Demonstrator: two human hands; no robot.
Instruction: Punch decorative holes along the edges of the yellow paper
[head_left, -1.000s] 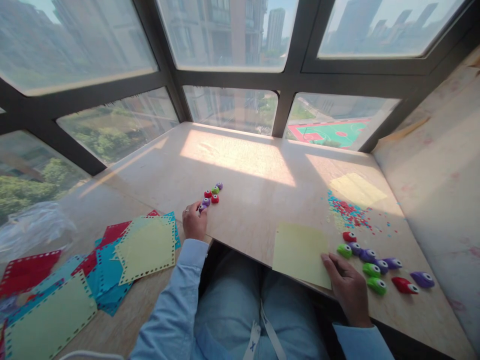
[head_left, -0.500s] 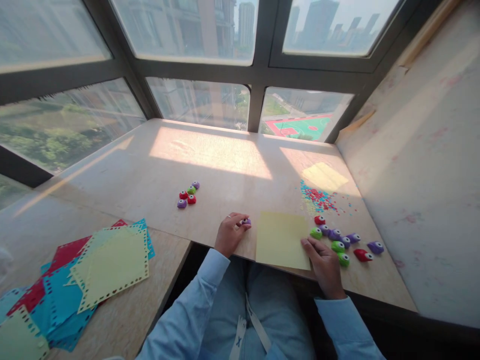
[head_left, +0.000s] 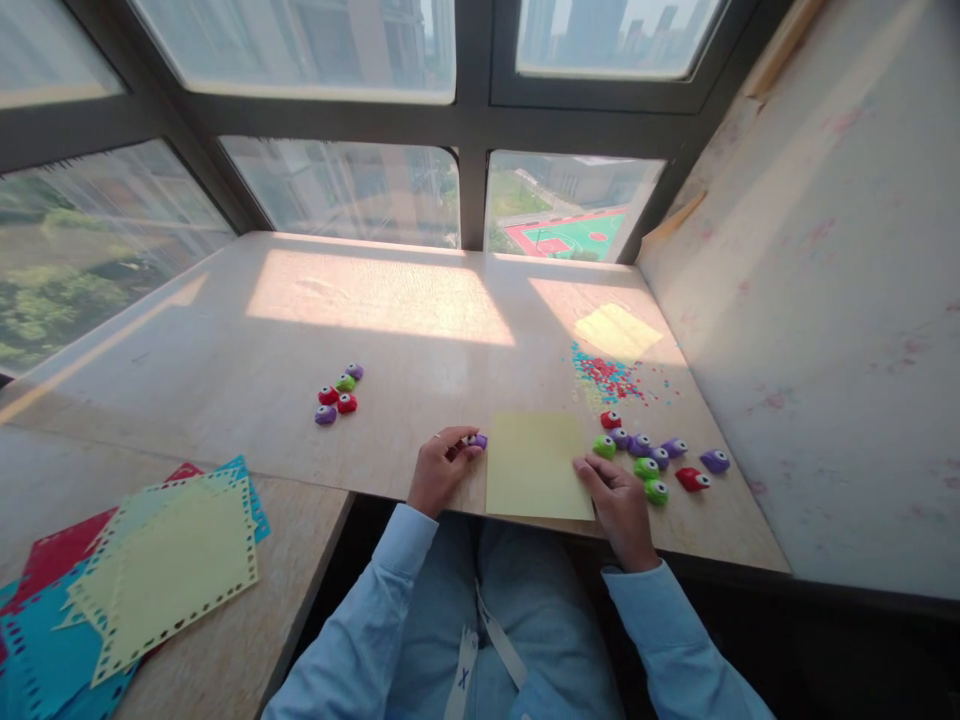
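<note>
A small purple punch [head_left: 477,440] is pinched between the thumb and fingers of my left hand [head_left: 442,468], at the left edge of a plain yellow sheet [head_left: 536,465]. The sheet lies flat near the table's front edge. My right hand [head_left: 621,505] grips the sheet's right edge between thumb and fingers. Beside that hand, to the right, lie several red, green and purple punches [head_left: 646,467]. A smaller group of punches [head_left: 346,403] rests further left on the table.
Yellow, blue and red sheets with punched edges [head_left: 180,565] overlap at the lower left. Coloured paper bits [head_left: 607,378] are scattered at the back right, before another yellow sheet [head_left: 619,330]. A wall [head_left: 847,330] bounds the right side and windows the back.
The camera view has shifted, so the table and objects appear further left and slightly higher. My left hand has brought the purple punch closer to the sheet's left edge.
</note>
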